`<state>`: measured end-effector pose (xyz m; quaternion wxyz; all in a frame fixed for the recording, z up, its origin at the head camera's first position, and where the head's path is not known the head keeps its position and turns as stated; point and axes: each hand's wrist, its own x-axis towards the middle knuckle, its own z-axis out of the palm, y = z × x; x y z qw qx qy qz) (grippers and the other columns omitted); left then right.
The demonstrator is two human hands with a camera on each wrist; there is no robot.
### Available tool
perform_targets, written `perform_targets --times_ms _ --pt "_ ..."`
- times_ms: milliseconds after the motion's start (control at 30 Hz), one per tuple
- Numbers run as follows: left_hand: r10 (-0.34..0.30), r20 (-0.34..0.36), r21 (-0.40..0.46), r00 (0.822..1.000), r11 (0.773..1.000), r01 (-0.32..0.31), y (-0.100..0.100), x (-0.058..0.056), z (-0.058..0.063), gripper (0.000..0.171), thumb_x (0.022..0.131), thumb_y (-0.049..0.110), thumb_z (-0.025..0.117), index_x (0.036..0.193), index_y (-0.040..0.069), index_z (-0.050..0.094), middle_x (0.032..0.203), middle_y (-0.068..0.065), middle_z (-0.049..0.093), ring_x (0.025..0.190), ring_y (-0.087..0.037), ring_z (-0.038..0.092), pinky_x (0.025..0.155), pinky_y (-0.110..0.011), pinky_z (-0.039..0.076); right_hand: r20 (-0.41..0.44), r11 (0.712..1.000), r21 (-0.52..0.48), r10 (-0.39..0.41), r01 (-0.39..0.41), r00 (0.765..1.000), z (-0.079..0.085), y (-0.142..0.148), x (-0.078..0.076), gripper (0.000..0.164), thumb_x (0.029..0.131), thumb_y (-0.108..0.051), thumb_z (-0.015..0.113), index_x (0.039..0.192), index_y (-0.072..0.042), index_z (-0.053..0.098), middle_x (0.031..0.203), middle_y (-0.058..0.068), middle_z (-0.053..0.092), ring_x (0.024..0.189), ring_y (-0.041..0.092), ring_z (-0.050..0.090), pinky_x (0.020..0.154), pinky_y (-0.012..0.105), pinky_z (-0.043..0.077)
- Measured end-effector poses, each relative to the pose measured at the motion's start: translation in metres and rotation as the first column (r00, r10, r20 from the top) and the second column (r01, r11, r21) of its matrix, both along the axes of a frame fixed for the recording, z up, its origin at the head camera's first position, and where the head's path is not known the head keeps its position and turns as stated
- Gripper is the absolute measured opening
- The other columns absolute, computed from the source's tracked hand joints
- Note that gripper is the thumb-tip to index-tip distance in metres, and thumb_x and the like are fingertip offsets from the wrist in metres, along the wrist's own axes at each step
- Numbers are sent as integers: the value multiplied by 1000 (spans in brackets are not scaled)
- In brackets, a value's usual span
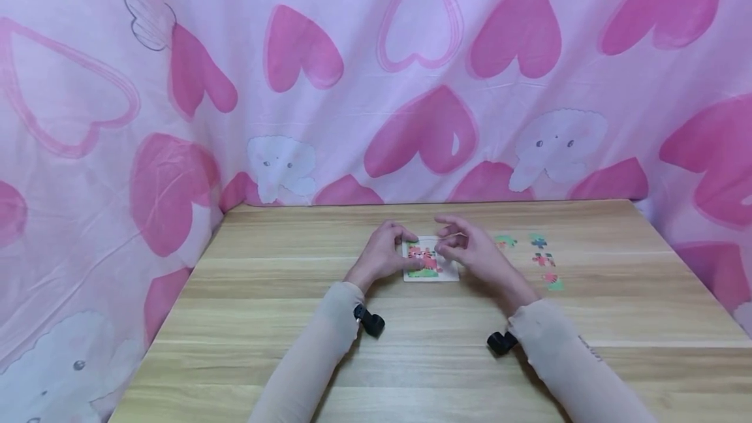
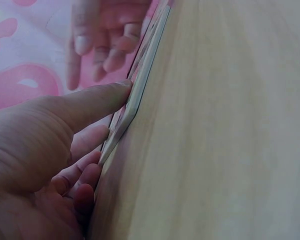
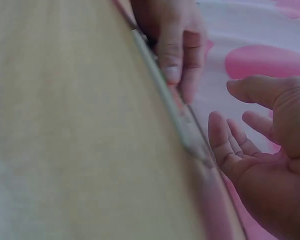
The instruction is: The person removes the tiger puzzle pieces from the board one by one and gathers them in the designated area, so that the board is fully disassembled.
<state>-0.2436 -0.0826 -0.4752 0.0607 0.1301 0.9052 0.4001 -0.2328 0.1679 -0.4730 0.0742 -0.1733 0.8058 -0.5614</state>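
Note:
A small jigsaw puzzle board [image 1: 449, 276] with a pale frame lies flat on the table, its left part filled with pieces [image 1: 424, 260] showing a red and green animal picture. My left hand [image 1: 386, 254] rests at the board's left side. Its straight thumb [image 2: 97, 102] presses on the pieces while the other fingers lie along the board's left edge. Over the right part of the board hovers my right hand [image 1: 472, 254], thumb and fingers apart, with nothing between them in the right wrist view. It hides some of the board from the head camera.
To the right of the board lie several loose jigsaw pieces, among them a green and blue one [image 1: 538, 241], a red one [image 1: 543, 259] and a red and green one [image 1: 552, 281]. A pink heart-print curtain [image 1: 352, 116] hangs behind the wooden table [image 1: 264, 344].

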Motion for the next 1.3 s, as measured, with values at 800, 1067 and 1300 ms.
perform_targets --times_ms 800,1067,1300 --pt "-5 4 0 1000 1000 5 0 0 1 56 82 37 102 130 20 80 128 3 60 117 -20 57 108 -41 51 -2 971 231 63 -60 998 -10 -5 3 45 92 -16 94 134 -11 76 117 10 60 99 24 61 84 27 55" --pt "-23 -13 -8 1000 1000 23 -1 1 0 55 83 36 102 131 18 80 123 1 59 111 -20 56 102 -39 50 -43 964 260 69 -56 997 -10 -5 3 50 90 -20 96 134 -9 75 115 9 60 99 21 62 86 27 56" --pt "-19 -9 -1 1000 1000 19 -1 1 2 55 83 36 102 130 18 80 125 2 60 113 -20 57 105 -40 51 -27 959 281 57 -47 998 -9 -5 4 49 90 -21 96 133 -10 75 115 8 60 99 22 62 86 28 56"
